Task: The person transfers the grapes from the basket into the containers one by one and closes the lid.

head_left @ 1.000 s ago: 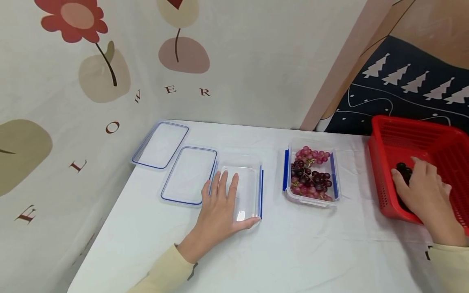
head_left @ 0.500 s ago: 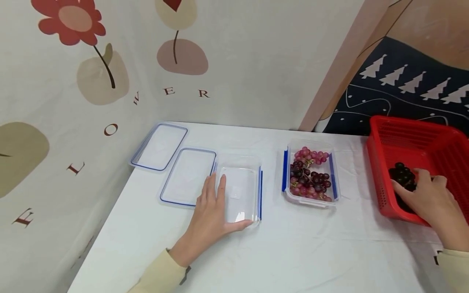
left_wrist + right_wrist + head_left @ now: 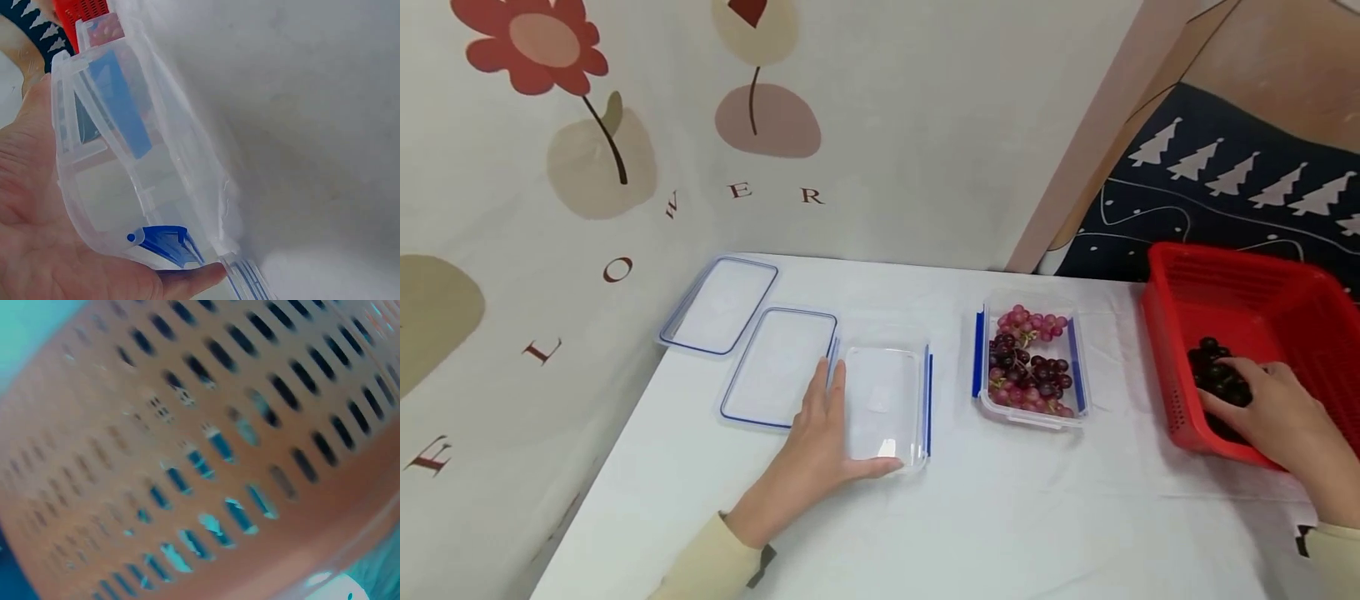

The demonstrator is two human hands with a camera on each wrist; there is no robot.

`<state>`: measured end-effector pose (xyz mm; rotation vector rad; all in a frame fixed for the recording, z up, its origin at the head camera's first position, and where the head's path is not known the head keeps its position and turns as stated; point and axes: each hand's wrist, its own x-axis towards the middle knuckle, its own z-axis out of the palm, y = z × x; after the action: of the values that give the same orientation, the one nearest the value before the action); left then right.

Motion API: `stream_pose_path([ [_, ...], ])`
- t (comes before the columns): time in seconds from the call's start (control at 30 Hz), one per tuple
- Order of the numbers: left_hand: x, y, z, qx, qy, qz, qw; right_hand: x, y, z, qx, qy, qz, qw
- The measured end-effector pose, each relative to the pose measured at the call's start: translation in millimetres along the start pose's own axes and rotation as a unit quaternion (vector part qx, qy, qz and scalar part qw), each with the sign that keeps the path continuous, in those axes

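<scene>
My left hand (image 3: 808,450) touches the left side and near corner of a clear plastic food container (image 3: 883,392), its fingers straight and thumb spread along the near edge. In the left wrist view, the hand (image 3: 56,244) lies against the container's clear wall (image 3: 103,194), near a blue side clip (image 3: 169,244). My right hand (image 3: 1288,412) reaches into a red plastic basket (image 3: 1159,350) and holds a bunch of dark grapes (image 3: 1213,367) between thumb and fingers. Only the basket's slotted wall (image 3: 281,394) fills the right wrist view; that hand is hidden there.
A second clear container (image 3: 1030,417) with blue clips stands between the hands, holding red grapes (image 3: 1033,323) and dark purple grapes (image 3: 1048,379). Two blue-edged lids (image 3: 778,367) lie left of the bare container. Printed fabric (image 3: 910,150) hangs behind the white table (image 3: 1000,517).
My right hand has shifted on the dark grapes, its fingers closing over them in the basket. The left hand has slid slightly left and nearer along the container.
</scene>
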<state>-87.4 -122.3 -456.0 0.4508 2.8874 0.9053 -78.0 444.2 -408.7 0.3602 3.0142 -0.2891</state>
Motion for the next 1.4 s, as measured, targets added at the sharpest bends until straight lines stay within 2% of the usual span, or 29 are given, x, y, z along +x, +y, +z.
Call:
stream_pose_path([
  [0.17,-0.2,-4.3,-5.2,0.01,-0.01,0.008,0.9999,-3.3,0,0,0.03,0.05,0.001,0.9983],
  [0.33,-1.5,-7.7,-11.3,-0.004,-0.042,0.0,0.9991,-5.7,-2,1,0.064,0.091,0.008,0.9938],
  [0.5,-0.2,-9.5,-15.5,-0.037,-0.061,-0.004,0.9974,-11.7,-4,2,0.099,0.138,0.024,0.9851],
  [0.6,0.1,-10.2,-17.6,-0.036,-0.064,-0.008,0.9973,-16.2,-5,4,0.126,0.17,0.037,0.9767],
  [0.7,0.0,-10.8,-20.1,-0.021,-0.064,-0.012,0.9977,-20.1,-6,5,0.157,0.215,0.061,0.9619],
  [0.8,-0.8,-12.1,-22.7,-0.01,-0.067,-0.015,0.9976,-22.0,-6,4,0.202,0.259,0.091,0.9403],
  [0.9,-2.0,-15.2,-24.6,-0.006,-0.072,-0.014,0.9973,-22.6,-8,2,0.246,0.292,0.102,0.9184],
  [1.1,-3.7,-20.8,-28.2,0.009,-0.077,-0.009,0.9969,-25.6,-18,2,0.3,0.333,0.089,0.8897],
  [1.2,-3.9,-22.5,-28.6,0.011,-0.076,-0.006,0.997,-26.3,-22,4,0.306,0.354,0.085,0.8798],
  [1.4,-4.6,-24.0,-27.3,-0.004,-0.079,-0.01,0.9968,-23.7,-25,5,0.308,0.41,0.026,0.8582],
])
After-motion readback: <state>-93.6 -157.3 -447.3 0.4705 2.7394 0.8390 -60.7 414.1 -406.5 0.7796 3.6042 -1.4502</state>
